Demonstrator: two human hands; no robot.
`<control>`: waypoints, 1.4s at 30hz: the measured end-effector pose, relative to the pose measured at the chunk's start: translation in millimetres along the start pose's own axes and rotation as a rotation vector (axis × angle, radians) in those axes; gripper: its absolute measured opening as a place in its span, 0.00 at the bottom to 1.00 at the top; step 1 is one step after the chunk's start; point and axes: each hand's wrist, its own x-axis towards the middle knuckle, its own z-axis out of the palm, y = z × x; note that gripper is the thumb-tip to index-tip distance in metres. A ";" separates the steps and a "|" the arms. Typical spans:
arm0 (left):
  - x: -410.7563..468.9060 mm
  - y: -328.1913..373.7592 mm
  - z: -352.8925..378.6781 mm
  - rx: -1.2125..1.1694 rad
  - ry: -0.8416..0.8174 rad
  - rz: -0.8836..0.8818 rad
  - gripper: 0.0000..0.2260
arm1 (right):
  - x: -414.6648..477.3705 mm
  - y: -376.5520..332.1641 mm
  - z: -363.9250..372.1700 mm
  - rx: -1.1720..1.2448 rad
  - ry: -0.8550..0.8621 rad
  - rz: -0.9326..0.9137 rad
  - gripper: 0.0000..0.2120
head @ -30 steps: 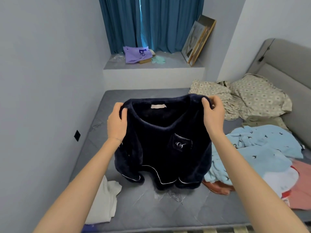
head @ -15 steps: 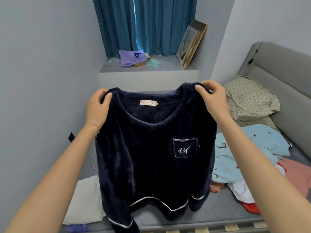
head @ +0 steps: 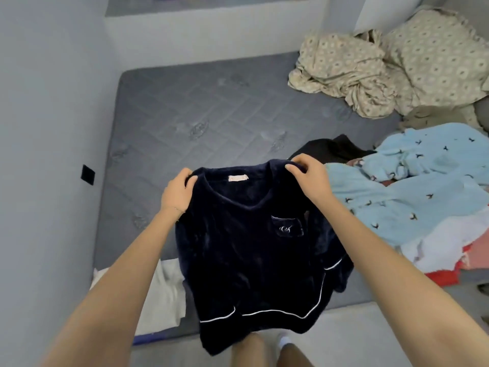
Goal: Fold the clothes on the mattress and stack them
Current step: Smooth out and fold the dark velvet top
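A dark navy fleece top (head: 251,250) with white piping and a chest pocket hangs in the air over the near edge of the grey mattress (head: 201,115). My left hand (head: 177,193) grips its left shoulder and my right hand (head: 309,176) pinches its right shoulder. The hem hangs down past the mattress edge, in front of my legs. A pile of unfolded clothes lies on the right: a light blue patterned garment (head: 412,192), a black piece (head: 325,149), white and red items (head: 444,258).
A white folded cloth (head: 164,295) lies at the mattress's near left corner. Beige patterned bedding and a pillow (head: 383,64) sit at the far right. A grey wall runs along the left, a raised ledge (head: 211,35) at the back.
The view has tilted down. Both hands have lowered the navy top and drawn it nearer, so it hangs over the mattress's near edge instead of at chest height.
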 end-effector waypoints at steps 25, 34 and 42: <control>130.2 -67.4 253.6 0.191 -0.170 0.203 0.18 | 105.3 213.7 123.2 -0.401 -0.026 0.177 0.19; 120.5 -3.1 367.1 0.216 -0.476 0.238 0.25 | 71.3 281.9 128.2 -0.446 -0.203 0.259 0.27; 118.0 20.8 398.5 0.577 -0.377 0.520 0.25 | 59.1 312.0 138.1 -0.553 -0.282 0.224 0.24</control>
